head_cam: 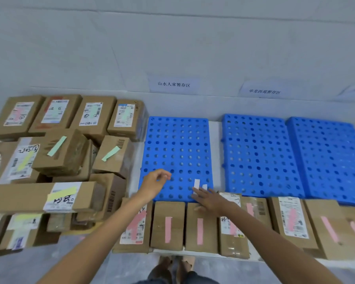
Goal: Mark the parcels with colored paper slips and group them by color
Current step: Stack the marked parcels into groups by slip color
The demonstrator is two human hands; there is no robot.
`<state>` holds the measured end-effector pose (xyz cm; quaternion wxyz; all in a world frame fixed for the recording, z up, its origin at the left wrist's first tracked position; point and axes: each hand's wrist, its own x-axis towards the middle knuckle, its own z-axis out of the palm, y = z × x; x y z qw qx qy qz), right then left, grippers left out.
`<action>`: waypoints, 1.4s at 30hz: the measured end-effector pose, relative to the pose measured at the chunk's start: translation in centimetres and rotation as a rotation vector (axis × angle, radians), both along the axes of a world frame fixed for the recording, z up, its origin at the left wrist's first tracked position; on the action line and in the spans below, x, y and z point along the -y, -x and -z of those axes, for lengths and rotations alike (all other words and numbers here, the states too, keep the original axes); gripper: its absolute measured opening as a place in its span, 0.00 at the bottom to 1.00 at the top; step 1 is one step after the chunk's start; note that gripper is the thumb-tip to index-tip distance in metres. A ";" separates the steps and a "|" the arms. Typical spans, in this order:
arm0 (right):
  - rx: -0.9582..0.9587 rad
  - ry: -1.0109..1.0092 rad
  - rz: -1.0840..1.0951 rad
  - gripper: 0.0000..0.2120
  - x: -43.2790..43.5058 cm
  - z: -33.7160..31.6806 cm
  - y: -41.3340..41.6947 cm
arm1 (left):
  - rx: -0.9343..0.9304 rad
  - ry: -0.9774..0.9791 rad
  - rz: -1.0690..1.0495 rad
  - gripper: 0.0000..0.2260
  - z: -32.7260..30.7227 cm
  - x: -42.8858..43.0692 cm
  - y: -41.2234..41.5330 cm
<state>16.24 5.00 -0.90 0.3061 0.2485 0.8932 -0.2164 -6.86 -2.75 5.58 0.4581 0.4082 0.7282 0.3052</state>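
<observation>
1. This is a parcel sorting and holding area.
2. Cardboard parcels (19,117) with printed shipping labels (90,114) fill the left and lower frame, many of them bearing coloured slips (168,229).
3. Blue perforated pallets (254,156) lie flat at centre and right.
4. Two paper signs (173,84) on the pale wall (172,37), upper centre, carry Chinese text naming temporary storage zones.
</observation>
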 end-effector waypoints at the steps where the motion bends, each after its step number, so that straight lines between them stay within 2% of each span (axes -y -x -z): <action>1: -0.009 0.001 -0.003 0.28 -0.6 -0.1 -0.5 | 0.000 0.013 -0.015 0.08 0.2 -0.1 -0.2; 4: 0.026 -0.047 -0.028 0.34 -2.2 -0.8 -1.3 | -0.022 0.039 -0.019 0.09 0.5 -0.2 -0.5; 10: 0.160 -0.179 -0.070 0.21 -4.6 -1.9 -1.9 | -0.015 0.063 -0.039 0.09 0.3 -1.0 -0.9; 14: 0.254 -0.250 0.004 0.24 -6.0 -2.3 -3.0 | -0.009 0.049 -0.064 0.08 0.0 -1.2 -0.6; 17: 0.187 -0.312 0.074 0.21 -6.3 -2.3 -3.7 | -0.021 0.046 -0.060 0.08 0.2 -0.6 -0.4; 21: 0.016 -0.216 0.200 0.18 -5.3 -2.1 -3.3 | -0.027 0.056 -0.063 0.08 0.5 0.1 -0.4; 25: -0.309 -0.148 0.408 0.16 -2.7 -2.3 -1.7 | -0.002 0.039 -0.125 0.09 0.7 1.9 0.3; 29: -0.435 -0.062 0.451 0.14 0.1 -3.0 0.1 | -0.030 -0.011 -0.179 0.08 -0.3 4.7 1.1; 33: -0.649 0.128 0.754 0.12 4.3 -4.8 3.2 | -0.108 -0.044 -0.238 0.09 -0.5 8.5 1.9; 35: -0.678 0.280 0.818 0.12 7.7 -5.6 5.2 | -0.190 -0.012 -0.250 0.09 0.6 11.3 2.1; 37: -0.650 0.416 0.759 0.12 11.7 -5.2 7.2 | -0.276 0.000 -0.217 0.11 2.0 14.5 1.8; 40: -0.511 0.538 0.750 0.13 16.0 -4.1 10.0 | -0.344 -0.036 -0.093 0.18 4.2 18.3 1.5; 42: -0.409 0.541 0.782 0.15 17.4 -3.4 11.3 | -0.318 0.020 -0.118 0.26 5.2 19.7 1.6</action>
